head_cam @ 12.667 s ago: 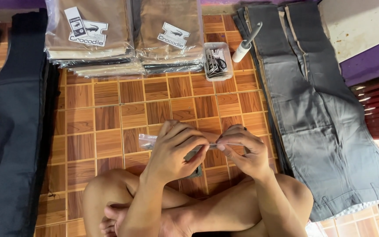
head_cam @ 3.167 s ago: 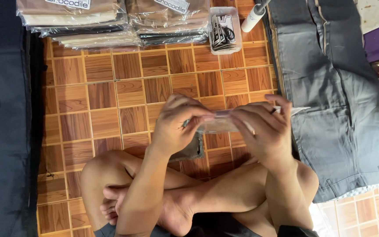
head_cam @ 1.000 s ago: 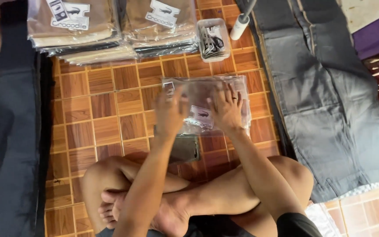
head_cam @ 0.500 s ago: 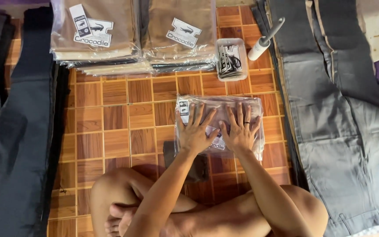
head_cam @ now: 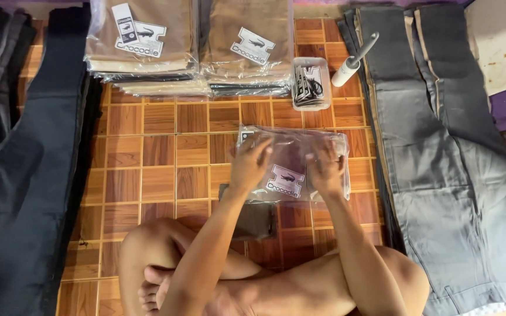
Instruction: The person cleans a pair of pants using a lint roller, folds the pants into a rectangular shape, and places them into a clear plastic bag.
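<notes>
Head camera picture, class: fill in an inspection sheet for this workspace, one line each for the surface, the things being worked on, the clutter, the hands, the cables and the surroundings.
Surface: brown tiled floor; the person sits on it cross-legged.
Things being worked on: clear plastic bag lying flat on the tiles, with a label on it.
Clutter: two stacks of bagged tan garments at the far edge; small clear box of dark bits; white roller; dark folded piece near the legs.
Hands: left hand and right hand, both spread flat on the bag.
Cables: nothing seen.
Surroundings: dark trousers laid out on the left, grey trousers on the right.
</notes>
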